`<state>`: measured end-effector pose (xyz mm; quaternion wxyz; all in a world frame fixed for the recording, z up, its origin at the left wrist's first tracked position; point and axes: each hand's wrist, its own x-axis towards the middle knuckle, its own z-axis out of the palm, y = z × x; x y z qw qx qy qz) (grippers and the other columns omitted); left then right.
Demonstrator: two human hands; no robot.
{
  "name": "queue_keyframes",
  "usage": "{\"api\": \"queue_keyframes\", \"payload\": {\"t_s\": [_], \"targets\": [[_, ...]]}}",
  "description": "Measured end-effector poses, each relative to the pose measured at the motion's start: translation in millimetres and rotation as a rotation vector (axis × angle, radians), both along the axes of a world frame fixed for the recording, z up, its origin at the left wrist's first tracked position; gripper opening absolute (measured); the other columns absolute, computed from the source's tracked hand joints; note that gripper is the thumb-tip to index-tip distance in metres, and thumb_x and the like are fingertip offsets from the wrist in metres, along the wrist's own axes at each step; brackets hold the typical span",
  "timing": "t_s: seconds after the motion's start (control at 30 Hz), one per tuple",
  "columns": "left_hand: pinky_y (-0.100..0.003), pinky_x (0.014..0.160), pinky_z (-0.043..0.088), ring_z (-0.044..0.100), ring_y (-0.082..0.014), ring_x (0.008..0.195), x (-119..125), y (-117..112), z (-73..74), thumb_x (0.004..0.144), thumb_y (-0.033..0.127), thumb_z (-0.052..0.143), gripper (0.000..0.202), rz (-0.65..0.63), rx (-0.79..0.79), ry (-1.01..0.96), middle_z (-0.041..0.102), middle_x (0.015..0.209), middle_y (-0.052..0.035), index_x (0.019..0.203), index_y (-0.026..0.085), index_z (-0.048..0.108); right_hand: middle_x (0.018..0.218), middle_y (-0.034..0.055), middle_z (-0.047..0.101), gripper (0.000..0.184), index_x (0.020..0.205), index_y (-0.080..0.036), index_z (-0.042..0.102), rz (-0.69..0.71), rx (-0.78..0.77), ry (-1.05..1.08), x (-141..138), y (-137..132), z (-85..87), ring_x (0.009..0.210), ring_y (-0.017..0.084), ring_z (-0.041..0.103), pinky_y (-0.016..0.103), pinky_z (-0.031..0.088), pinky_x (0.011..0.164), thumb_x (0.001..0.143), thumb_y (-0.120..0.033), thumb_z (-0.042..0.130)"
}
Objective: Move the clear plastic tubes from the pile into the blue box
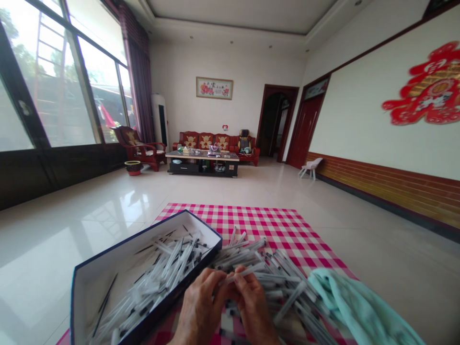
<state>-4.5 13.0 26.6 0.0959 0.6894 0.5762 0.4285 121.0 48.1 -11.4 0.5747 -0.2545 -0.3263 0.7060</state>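
Note:
My left hand [201, 302] and my right hand [251, 302] come together at the lower middle, fingers pinched on one translucent white pen [251, 270]. Its free end points up to the right; the rest is hidden by my fingers. Under and behind my right hand spreads a heap of similar pens [287, 268], clear-white with dark tips. Left of my hands stands a shallow blue-edged box [143, 235] with a white inside. It holds loose pens [176, 261] and thin black refills [104, 304].
A pink-and-white checked cloth [244, 215] lies under everything. A mint-green cloth [359, 304] is bunched at the right beside the pen heap. Farther off across the tiled floor stand a coffee table [203, 156], a wooden sofa [187, 136] and a small chair [311, 165].

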Motion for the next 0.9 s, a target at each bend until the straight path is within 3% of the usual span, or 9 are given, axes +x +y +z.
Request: {"api": "queue_keyframes", "payload": {"t_s": [0.13,0.23,0.37,0.53,0.6,0.7,0.8,0.9], "targets": [[-0.020,0.062,0.047,0.064,-0.0129,0.069,3,-3,0.1,0.089,0.024,0.046,0.022,-0.034,-0.009,0.040,0.065,0.076,-0.0025,0.081,0.022,0.066,0.072,-0.0018,0.068,0.013,0.084,-0.021,0.062,0.046,0.047,-0.036,-1,-1,4.2,0.065,0.015,0.063,0.027,0.049,0.062,0.078,-0.029,0.069],[-0.022,0.062,0.046,0.063,-0.0132,0.067,-7,-1,5.1,0.089,0.023,0.046,0.021,0.027,-0.008,0.085,0.064,0.075,-0.0022,0.079,0.021,0.064,0.074,-0.0001,0.068,0.016,0.088,-0.020,0.065,0.053,0.042,-0.052,-2,-1,4.3,0.066,0.015,0.063,0.027,0.050,0.062,0.078,-0.032,0.068],[-0.025,0.065,0.045,0.064,-0.0152,0.069,-39,5,13.2,0.086,0.024,0.049,0.015,0.293,-0.040,0.121,0.067,0.079,-0.0015,0.086,0.022,0.064,0.081,0.0033,0.070,0.028,0.098,-0.020,0.064,-0.002,-0.017,-0.022,1,3,0.0,0.068,0.017,0.064,0.029,0.052,0.063,0.077,-0.038,0.068],[-0.028,0.067,0.043,0.066,-0.0196,0.076,-78,7,16.8,0.085,0.026,0.048,0.020,0.535,-0.179,0.233,0.071,0.090,-0.0037,0.092,0.022,0.066,0.077,0.0022,0.068,0.022,0.088,-0.019,0.065,-0.065,0.041,-0.170,1,3,-0.1,0.066,0.016,0.062,0.028,0.050,0.061,0.074,-0.035,0.071],[-0.028,0.065,0.043,0.066,-0.0210,0.078,-84,6,16.3,0.087,0.029,0.046,0.023,0.572,-0.212,0.278,0.070,0.094,-0.0042,0.093,0.023,0.067,0.074,0.0017,0.066,0.016,0.082,-0.019,0.066,-0.022,0.154,-0.328,-1,-1,4.8,0.063,0.016,0.060,0.027,0.048,0.059,0.076,-0.034,0.067],[-0.028,0.066,0.043,0.066,-0.0212,0.083,-83,4,15.4,0.087,0.034,0.047,0.024,0.596,-0.167,0.306,0.068,0.101,-0.0041,0.093,0.025,0.068,0.071,0.0005,0.064,0.007,0.077,-0.021,0.068,0.034,0.457,-0.645,-7,-9,13.1,0.066,0.016,0.058,0.026,0.044,0.061,0.078,-0.022,0.062],[-0.027,0.070,0.044,0.065,-0.0197,0.087,-77,5,14.8,0.088,0.033,0.046,0.023,0.595,-0.086,0.309,0.067,0.104,-0.0031,0.092,0.025,0.068,0.079,0.0009,0.065,0.022,0.079,-0.024,0.071,0.109,0.737,-0.900,-14,-15,13.3,0.073,0.018,0.059,0.026,0.043,0.066,0.069,-0.008,0.060],[-0.026,0.072,0.046,0.065,-0.0190,0.088,-72,6,14.3,0.089,0.029,0.046,0.021,0.577,-0.047,0.302,0.067,0.104,-0.0025,0.091,0.024,0.066,0.089,0.0028,0.068,0.035,0.084,-0.025,0.071,0.227,0.895,-1.038,-20,-15,2.5,0.083,0.021,0.061,0.028,0.045,0.073,0.059,-0.003,0.059]]}}
